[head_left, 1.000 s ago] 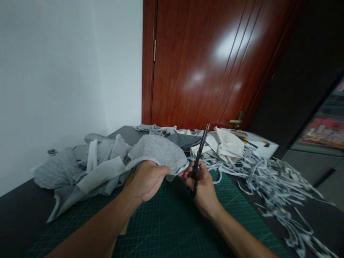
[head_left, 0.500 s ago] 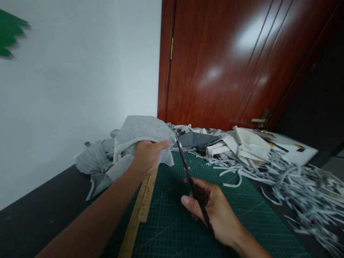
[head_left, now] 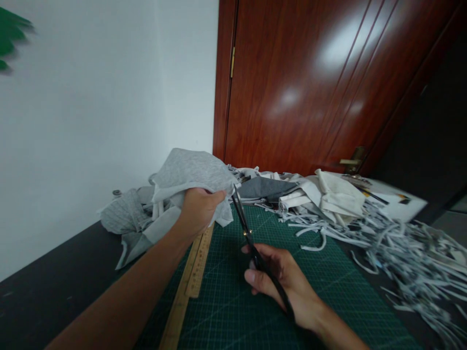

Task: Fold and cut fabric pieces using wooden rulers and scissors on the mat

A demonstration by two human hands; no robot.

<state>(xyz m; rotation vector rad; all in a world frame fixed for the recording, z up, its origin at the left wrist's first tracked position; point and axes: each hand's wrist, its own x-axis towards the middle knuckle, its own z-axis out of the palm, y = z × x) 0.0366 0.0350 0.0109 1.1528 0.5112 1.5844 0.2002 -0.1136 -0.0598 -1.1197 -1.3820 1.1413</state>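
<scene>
My left hand (head_left: 200,209) grips a piece of light grey fabric (head_left: 197,167), its thumb lying along the lower edge. The cloth is raised above the mat and drapes over the hand. In my right hand (head_left: 280,277) are black-handled scissors (head_left: 242,216), held with the blades pointing up and away from me. The blades stand slightly apart, and their tips are at the fabric's right corner; whether they touch it I cannot tell. A bundle of grey ribbed fabric (head_left: 126,211) lies left of my left hand.
Beneath the hands lies a green cutting mat (head_left: 226,301) with wooden rulers (head_left: 197,267) on its left part. Fabric strips (head_left: 401,257) are heaped on the right. Folded cream cloth (head_left: 341,197) and dark grey cloth (head_left: 268,188) lie at the back, before a wooden door (head_left: 292,97).
The scissor blades have parted slightly, and their tips have shifted a little left at the fabric's corner. The fabric's upper part has risen slightly in my left hand.
</scene>
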